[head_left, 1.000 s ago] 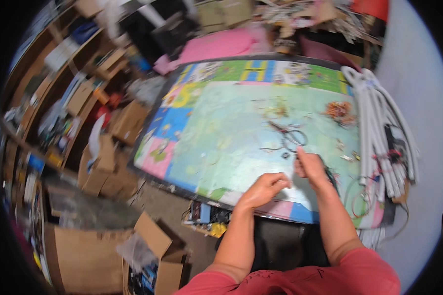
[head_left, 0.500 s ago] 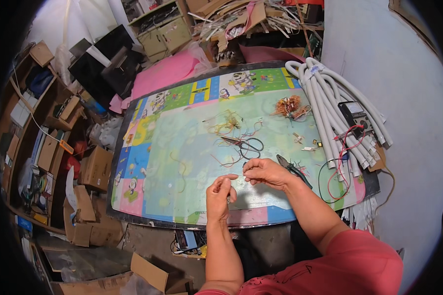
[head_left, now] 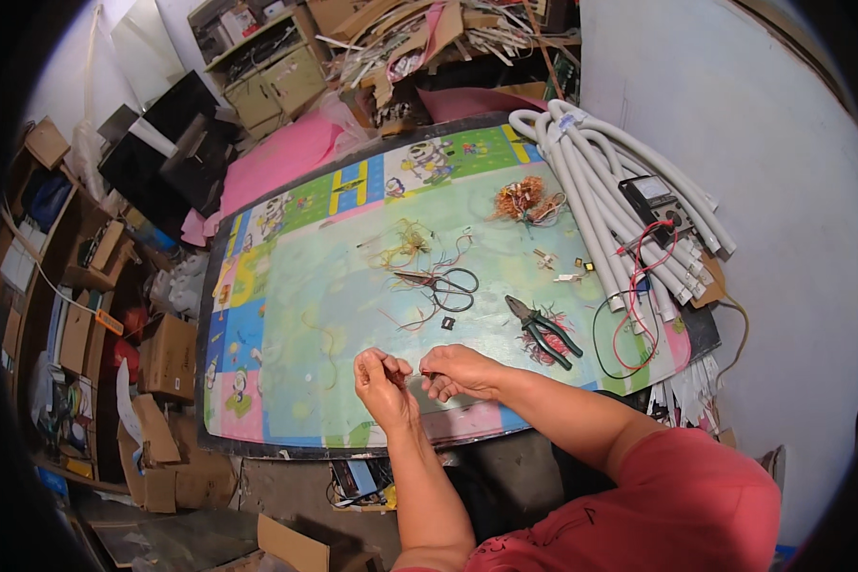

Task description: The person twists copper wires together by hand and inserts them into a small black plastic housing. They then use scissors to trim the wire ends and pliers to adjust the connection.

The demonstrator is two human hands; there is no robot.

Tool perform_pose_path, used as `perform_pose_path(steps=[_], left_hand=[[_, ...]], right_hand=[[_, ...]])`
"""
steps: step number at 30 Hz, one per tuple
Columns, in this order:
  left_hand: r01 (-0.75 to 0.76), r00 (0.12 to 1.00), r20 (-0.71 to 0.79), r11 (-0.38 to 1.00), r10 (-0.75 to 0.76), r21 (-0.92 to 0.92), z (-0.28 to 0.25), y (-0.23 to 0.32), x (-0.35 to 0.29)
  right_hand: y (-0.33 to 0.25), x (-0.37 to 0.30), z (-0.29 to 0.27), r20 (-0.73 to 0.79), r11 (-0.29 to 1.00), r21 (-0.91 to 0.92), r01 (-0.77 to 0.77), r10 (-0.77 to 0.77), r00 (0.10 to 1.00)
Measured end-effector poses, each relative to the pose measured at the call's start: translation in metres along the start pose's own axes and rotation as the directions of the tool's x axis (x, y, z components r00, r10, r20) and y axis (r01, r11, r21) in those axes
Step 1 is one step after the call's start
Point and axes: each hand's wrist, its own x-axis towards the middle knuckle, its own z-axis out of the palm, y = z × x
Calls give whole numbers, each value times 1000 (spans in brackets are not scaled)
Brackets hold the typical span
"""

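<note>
We pinch a thin wire (head_left: 412, 375) between both hands over the near edge of the glossy cartoon mat (head_left: 286, 315): left hand (head_left: 383, 381) curled closed on one end, right hand (head_left: 458, 372) loosely fisted on the other. Steel scissors (head_left: 448, 284) and green-handled pliers (head_left: 543, 329) lie beyond; ribbed white hoses (head_left: 601, 191) curve along the right.

You get bright, even daylight here — soft shadows, no harsh glare on the play mat (head_left: 353, 286). Fisheye bending curves the white wall (head_left: 782, 191) and the rim goes black — edges there look slightly soft.
</note>
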Motion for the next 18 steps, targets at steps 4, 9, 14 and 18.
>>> perform_pose_path(steps=[4,9,14,18], left_hand=[[-45,996,78,992,36,121,7,6,-4],[0,959,261,926,-107,378,12,3,-10],[-121,956,288,812,-60,570,7,-4,-10],[-28,960,251,852,-123,523,4,0,-9]], right_hand=[[-5,0,-8,-2,982,191,0,1,1000],[-14,-7,-13,199,875,478,-75,-25,980],[-16,-5,-17,155,947,321,-2,-51,987],[-14,-5,-15,119,937,-196,288,-269,956]])
